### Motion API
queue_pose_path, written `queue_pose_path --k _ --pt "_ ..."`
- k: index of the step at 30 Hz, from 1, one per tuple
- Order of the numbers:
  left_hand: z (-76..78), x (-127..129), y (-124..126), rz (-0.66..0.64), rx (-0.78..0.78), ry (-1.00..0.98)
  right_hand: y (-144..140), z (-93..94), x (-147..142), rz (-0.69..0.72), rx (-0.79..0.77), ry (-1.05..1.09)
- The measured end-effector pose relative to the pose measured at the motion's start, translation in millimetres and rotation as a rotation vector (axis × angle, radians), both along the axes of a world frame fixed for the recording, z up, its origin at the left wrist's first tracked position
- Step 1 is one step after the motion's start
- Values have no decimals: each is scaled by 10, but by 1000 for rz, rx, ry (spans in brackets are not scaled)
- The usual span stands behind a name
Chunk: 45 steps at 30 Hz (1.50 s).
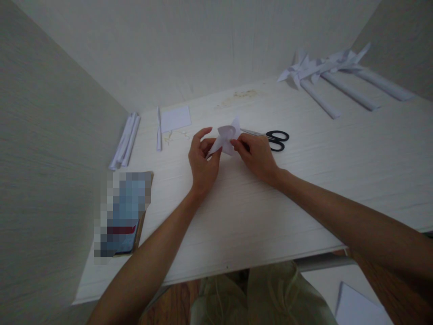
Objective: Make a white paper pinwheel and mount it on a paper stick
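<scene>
A person seated at a white counter (304,180) holds a small piece of folded white paper (227,137) between both hands, just above the counter's middle. The paper is curled and creased into a compact shape: one rounded, rolled lobe on top, a pointed flap rising at its far right, and a narrow tapering corner running down to the left. The left hand (203,160) is half closed, thumb and fingers pinching that lower corner, the forefinger arched over it. The right hand (257,155) is likewise closed on the paper's right edge, fingertips pressed to the fold.

Just beyond the right hand lie black-handled scissors (270,137), blades pointing left toward the paper. Farther left on the counter sit a flat square sheet (176,118) and a thin paper strip (158,128) beside it. A bundle of rolled tubes (126,140) lies against the left wall. At the far right, several finished paper pinwheels (324,72) on rolled stems lie in a row. A blurred phone (122,212) rests at the near left edge.
</scene>
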<state>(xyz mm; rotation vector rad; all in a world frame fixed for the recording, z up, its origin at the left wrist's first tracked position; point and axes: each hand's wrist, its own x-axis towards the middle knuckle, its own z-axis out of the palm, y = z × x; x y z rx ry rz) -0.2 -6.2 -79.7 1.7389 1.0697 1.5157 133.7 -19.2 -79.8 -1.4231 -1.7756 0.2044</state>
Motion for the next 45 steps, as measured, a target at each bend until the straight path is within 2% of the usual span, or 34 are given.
queue_pose_path --k 8,14,18,23,29,32,37,45 --pt "3 10 -30 82 -2 30 -12 -7 -2 12 40 46" --pt "-5 14 -36 90 -28 24 -38 -30 1 42 87 143" --pt "-7 20 -36 78 -35 24 -47 -30 -4 44 124 132" --pt "-16 10 -19 95 -47 25 -59 -35 5 139 93 103" --pt "-3 6 -13 117 -85 -29 -59 -49 9 227 63 171" --pt "1 10 -14 119 -102 -33 -49 -44 1 223 20 196" --pt "-1 3 -5 97 -112 -25 -40 -18 -2 134 -23 70" --pt "-15 1 21 85 -147 -55 -33 -50 15 100 99 -53"
